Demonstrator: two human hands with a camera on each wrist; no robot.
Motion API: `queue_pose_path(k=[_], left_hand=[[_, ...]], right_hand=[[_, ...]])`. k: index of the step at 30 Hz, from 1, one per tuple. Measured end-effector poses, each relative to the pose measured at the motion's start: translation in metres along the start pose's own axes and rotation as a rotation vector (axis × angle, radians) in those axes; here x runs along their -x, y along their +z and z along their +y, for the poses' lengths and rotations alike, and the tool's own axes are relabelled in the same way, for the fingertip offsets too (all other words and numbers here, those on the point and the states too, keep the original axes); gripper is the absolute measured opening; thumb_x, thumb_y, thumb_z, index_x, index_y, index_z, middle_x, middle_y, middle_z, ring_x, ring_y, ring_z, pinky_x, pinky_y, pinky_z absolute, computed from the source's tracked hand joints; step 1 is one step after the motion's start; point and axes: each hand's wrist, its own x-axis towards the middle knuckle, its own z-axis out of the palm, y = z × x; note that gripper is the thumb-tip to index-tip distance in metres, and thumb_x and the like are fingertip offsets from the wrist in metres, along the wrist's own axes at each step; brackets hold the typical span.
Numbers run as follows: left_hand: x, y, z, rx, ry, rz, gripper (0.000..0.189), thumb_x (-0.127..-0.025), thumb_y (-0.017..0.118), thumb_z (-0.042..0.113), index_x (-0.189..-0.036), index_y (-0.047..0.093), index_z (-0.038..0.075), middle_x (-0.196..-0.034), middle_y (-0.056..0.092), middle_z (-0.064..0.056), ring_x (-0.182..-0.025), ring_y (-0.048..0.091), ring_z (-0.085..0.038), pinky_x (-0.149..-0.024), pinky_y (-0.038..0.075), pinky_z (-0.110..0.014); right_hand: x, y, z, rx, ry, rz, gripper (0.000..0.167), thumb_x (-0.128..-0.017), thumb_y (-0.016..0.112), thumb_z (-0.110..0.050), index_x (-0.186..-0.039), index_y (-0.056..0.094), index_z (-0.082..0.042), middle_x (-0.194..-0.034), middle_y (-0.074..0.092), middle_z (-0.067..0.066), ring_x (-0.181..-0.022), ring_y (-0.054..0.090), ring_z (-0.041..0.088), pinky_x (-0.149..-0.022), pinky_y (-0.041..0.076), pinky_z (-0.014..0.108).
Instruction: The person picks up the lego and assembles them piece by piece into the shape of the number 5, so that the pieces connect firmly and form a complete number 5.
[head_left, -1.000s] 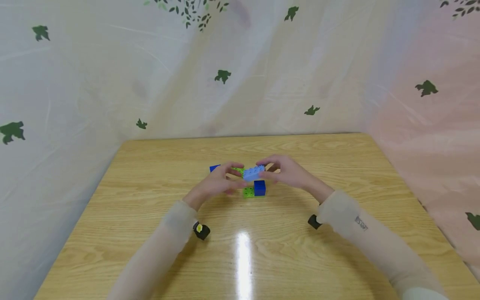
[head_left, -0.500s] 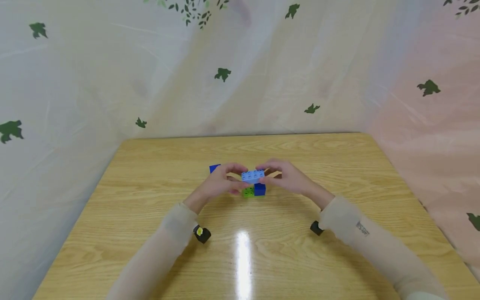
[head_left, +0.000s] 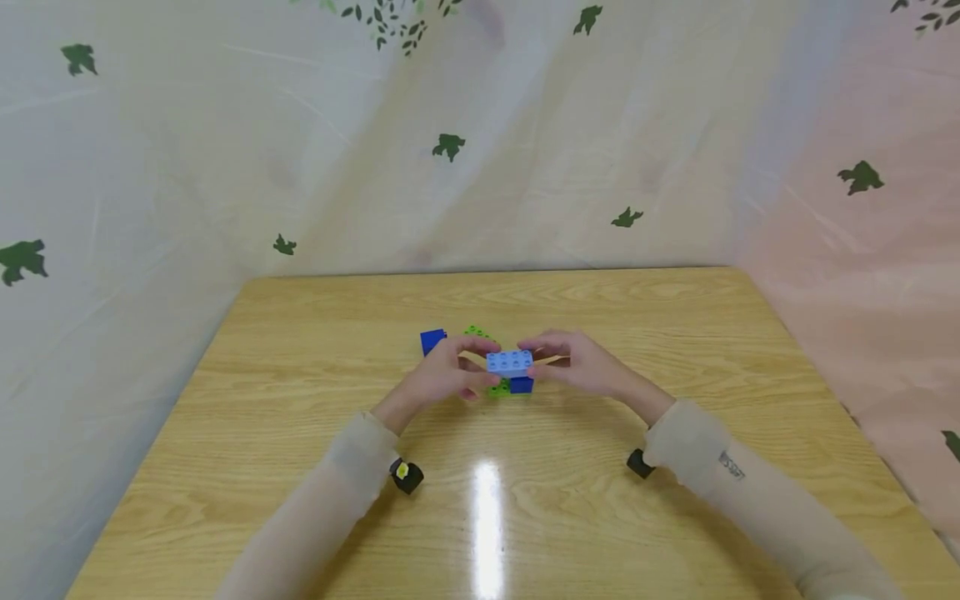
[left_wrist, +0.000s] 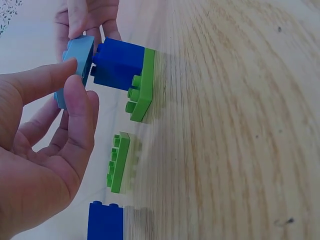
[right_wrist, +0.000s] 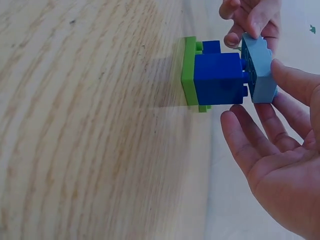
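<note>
Light-blue brick (head_left: 510,363) held aloft, studs up, just above the near dark-blue block (left_wrist: 120,62); you have its right end over that block and its left end reaching out past it. Whether brick and block studs touch, cannot tell.

Your left hand (head_left: 442,371) is left of the block, thumb and fingers pinching the brick's left end. Your right hand (head_left: 581,362), right of the block, pinches the other end, its lower fingers loosely bent.

Under the block: a green plate (left_wrist: 145,90), flat on the counter (head_left: 600,517), block on its right part, bare studs to the block's left. Beyond the block and to its left, a second green plate (left_wrist: 118,162), apart; farther left, a second dark-blue block (head_left: 432,340), partly behind your left hand from the head view.

Nearer you than the block: black devices at your left wrist (head_left: 407,477) and right (head_left: 640,463). Behind the block, past the counter, pale cloth (head_left: 337,125) with dark-green shapes.
</note>
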Motion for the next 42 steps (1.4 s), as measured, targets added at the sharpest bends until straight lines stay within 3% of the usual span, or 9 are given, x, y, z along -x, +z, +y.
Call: queue_pose_path(k=[12, 29, 42], left_hand=[[-0.002, 0.0, 0.0, -0.027, 0.003, -0.007, 0.045, -0.089, 0.079, 0.009, -0.132, 0.063, 0.009, -0.116, 0.068, -0.016, -0.099, 0.069, -0.037, -0.067, 0.061, -0.04], [-0.008, 0.004, -0.004, -0.033, 0.003, 0.021, 0.044, -0.089, 0.078, 0.005, -0.13, 0.064, 0.008, -0.114, 0.069, -0.015, -0.091, 0.07, -0.025, -0.067, 0.061, -0.04], [-0.01, 0.003, -0.003, -0.041, -0.002, 0.029, 0.044, -0.089, 0.078, 0.007, -0.131, 0.065, 0.011, -0.107, 0.071, -0.015, -0.092, 0.07, -0.031, -0.068, 0.061, -0.04]], right_hand=[[0.001, 0.003, 0.01, 0.02, 0.032, 0.009, 0.045, -0.1, 0.068, -0.02, -0.14, 0.059, -0.002, -0.129, 0.066, 0.012, -0.116, 0.064, 0.027, -0.097, 0.054, 0.047], [0.001, 0.003, 0.017, -0.006, 0.042, 0.059, 0.042, -0.098, 0.071, -0.024, -0.136, 0.065, -0.008, -0.122, 0.071, 0.006, -0.112, 0.066, 0.023, -0.094, 0.056, 0.044], [0.0, 0.003, 0.024, -0.051, 0.047, 0.083, 0.044, -0.097, 0.072, -0.023, -0.137, 0.064, -0.006, -0.123, 0.07, 0.01, -0.113, 0.065, 0.025, -0.089, 0.057, 0.038]])
